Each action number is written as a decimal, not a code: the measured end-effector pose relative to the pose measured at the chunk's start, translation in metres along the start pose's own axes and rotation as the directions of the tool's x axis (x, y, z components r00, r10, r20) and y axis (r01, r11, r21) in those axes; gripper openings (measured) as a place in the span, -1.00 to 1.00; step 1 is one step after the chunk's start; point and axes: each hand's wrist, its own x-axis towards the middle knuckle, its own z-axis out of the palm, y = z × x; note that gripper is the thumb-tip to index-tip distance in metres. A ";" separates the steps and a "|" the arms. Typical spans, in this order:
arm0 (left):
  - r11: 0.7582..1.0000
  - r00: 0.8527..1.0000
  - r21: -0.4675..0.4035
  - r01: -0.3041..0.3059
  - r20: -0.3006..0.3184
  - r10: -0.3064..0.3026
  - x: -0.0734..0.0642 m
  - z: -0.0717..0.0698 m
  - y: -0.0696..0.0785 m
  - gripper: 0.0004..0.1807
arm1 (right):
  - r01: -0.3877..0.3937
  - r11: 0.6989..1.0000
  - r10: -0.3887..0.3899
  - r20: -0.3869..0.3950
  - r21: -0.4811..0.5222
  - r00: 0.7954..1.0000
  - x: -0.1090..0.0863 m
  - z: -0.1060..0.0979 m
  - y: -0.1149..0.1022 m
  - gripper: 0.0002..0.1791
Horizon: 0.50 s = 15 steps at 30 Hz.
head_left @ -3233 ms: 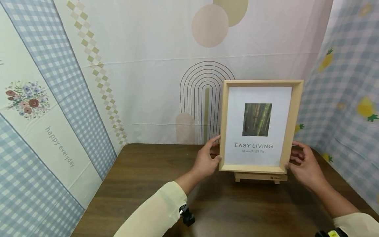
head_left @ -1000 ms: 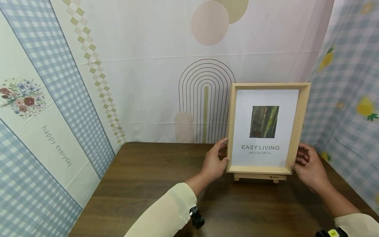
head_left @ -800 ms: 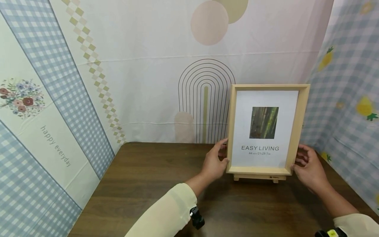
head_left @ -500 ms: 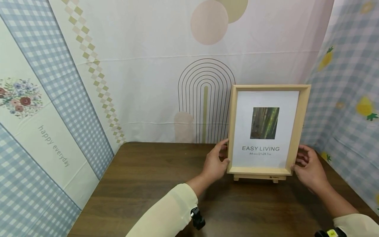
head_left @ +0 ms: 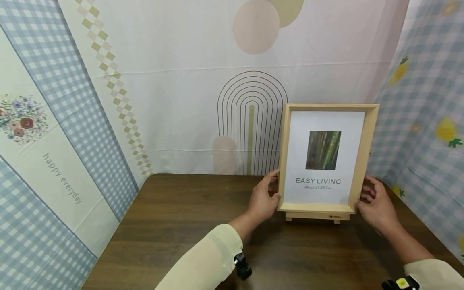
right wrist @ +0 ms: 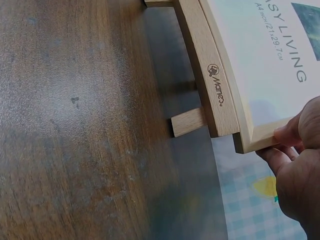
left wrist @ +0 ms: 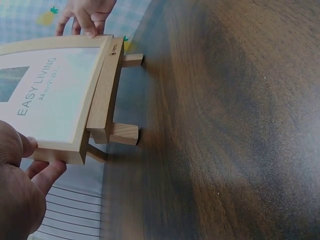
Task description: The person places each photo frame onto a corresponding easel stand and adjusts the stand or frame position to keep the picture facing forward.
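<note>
In the head view a pale wood picture frame (head_left: 328, 158) stands nearly upright, leaning slightly back, on the ledge of a small wooden easel (head_left: 317, 216). Its insert reads "EASY LIVING" below a bamboo photo. My left hand (head_left: 262, 199) holds the frame's left side near the bottom, thumb in front and fingers curled behind. At the lower right corner, my right hand (head_left: 378, 206) pinches the frame the same way. The frame's lower right corner reaches past the end of the ledge (right wrist: 212, 75) in the right wrist view. Most of the easel is hidden behind the frame.
The easel's feet rest on a dark wood-grain table (head_left: 195, 209). Behind hangs a pale patterned cloth (head_left: 181, 108); checked cloth with pineapples (head_left: 435, 80) covers the right side. Another checked cloth (head_left: 69, 117) hangs at left. Black wrist cameras (head_left: 242, 266) sit on the sleeves.
Since the oldest frame, both hands have shifted the picture frame rightward and slightly down along the easel ledge, while the easel stayed put. Over the last second the frame has barely moved.
</note>
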 end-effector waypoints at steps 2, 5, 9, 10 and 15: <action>1.000 1.000 0.006 0.004 0.001 -0.004 0.000 0.000 0.000 -0.09 | -0.001 1.000 0.001 0.001 0.005 1.000 0.001 0.001 0.002 0.00; 1.000 1.000 0.011 0.005 0.004 -0.005 0.002 0.001 -0.001 -0.09 | -0.001 1.000 0.001 0.005 0.001 1.000 0.001 0.001 0.002 0.00; 1.000 1.000 0.016 0.002 0.007 -0.003 0.004 0.001 -0.003 -0.10 | -0.005 1.000 0.005 0.015 -0.007 1.000 0.002 0.001 0.003 0.00; 1.000 1.000 0.018 0.004 0.007 -0.004 0.004 0.000 -0.003 -0.10 | -0.007 1.000 0.007 0.017 -0.010 1.000 0.003 0.001 0.003 0.00; 1.000 1.000 0.025 0.005 0.002 -0.005 0.007 0.001 -0.005 -0.09 | -0.019 1.000 0.020 0.022 -0.012 1.000 0.006 0.002 0.003 0.00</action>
